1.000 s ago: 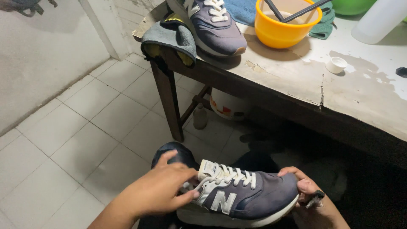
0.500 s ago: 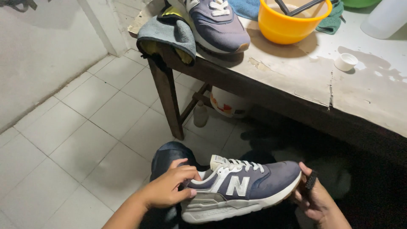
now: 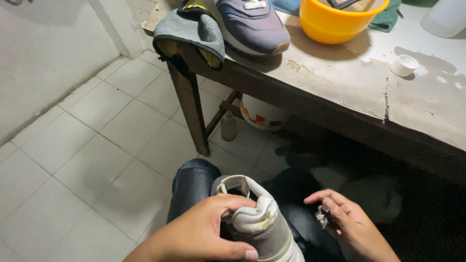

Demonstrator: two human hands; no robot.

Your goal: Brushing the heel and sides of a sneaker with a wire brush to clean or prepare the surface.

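Count, left to right: one grey cloth [image 3: 194, 30] draped over the table [image 3: 349, 82] corner with something yellow under it, two sneakers (one in hand, one up top), one small bottle [image 3: 228, 126] and one round patterned bowl [image 3: 264, 114] on the floor below the table, one yellow bowl [image 3: 340, 19], one teal cloth [image 3: 388, 17] behind it, one small white cap [image 3: 404, 65], one pale container [image 3: 446, 17] cut by the right frame edge.

Edges and room: we have open tiled floor [image 3: 92, 145] to the left, bare up to the wall. The table's front edge runs diagonally above our knees; its leg [image 3: 191, 111] stands just left of the bottle. The upper sneaker [image 3: 252, 24] sits near that front edge, toe toward us, touching the grey cloth. Under the table on the right it is too dark to tell much.

Hands: our left hand [image 3: 204, 233] comes in from bottom left, fingers curled round the heel of the held sneaker [image 3: 257, 218], thumb pressed low along its side, a firm grasp. That sneaker is over our lap, heel toward the camera, collar opening up. Our right hand [image 3: 344, 223] sits just right of the shoe, apart from it, fingers pinched on a small brush [image 3: 323, 216] (only the bristle tuft and a dark bit of handle show), bristles pointing toward the shoe.
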